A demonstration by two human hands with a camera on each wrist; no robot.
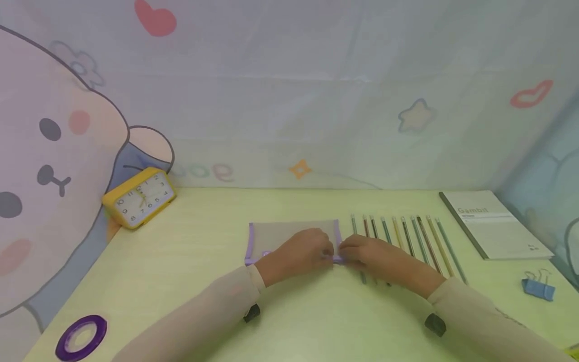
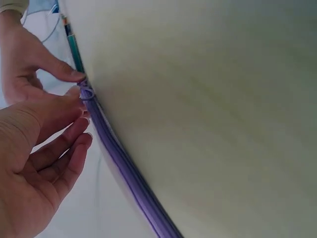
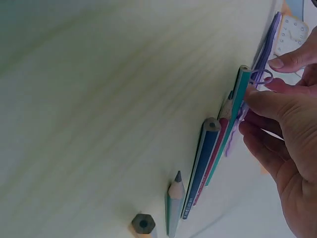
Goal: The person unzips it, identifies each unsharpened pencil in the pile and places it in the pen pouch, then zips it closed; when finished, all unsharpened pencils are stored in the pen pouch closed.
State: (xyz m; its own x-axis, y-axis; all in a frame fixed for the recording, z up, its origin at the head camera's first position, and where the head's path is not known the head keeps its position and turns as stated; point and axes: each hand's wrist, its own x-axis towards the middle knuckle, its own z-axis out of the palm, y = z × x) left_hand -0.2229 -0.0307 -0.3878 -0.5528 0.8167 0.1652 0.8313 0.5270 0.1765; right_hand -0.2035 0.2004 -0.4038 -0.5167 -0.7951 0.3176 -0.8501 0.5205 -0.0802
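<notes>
A see-through zip pencil pouch [image 1: 280, 232] with purple trim lies flat on the table, its zipper edge [image 2: 130, 173] facing the person. My left hand [image 1: 300, 251] is at the right end of that edge, thumb and fingertip at the ring-shaped zipper pull [image 3: 261, 76]; their exact contact is partly hidden. Beside it, my right hand [image 1: 380, 256] pinches the pouch's right corner between thumb and fingers. Several pencils [image 1: 451, 249] lie in a row to the right, some partly under the right hand. A teal pencil [image 3: 241, 87] lies closest to the pouch corner.
At the back left stands a yellow alarm clock [image 1: 142, 197]. A purple tape roll [image 1: 81, 338] lies front left. On the right are a notebook [image 1: 497, 226] and a blue binder clip [image 1: 538, 289]. A printed cloth [image 1: 289, 110] hangs behind the table.
</notes>
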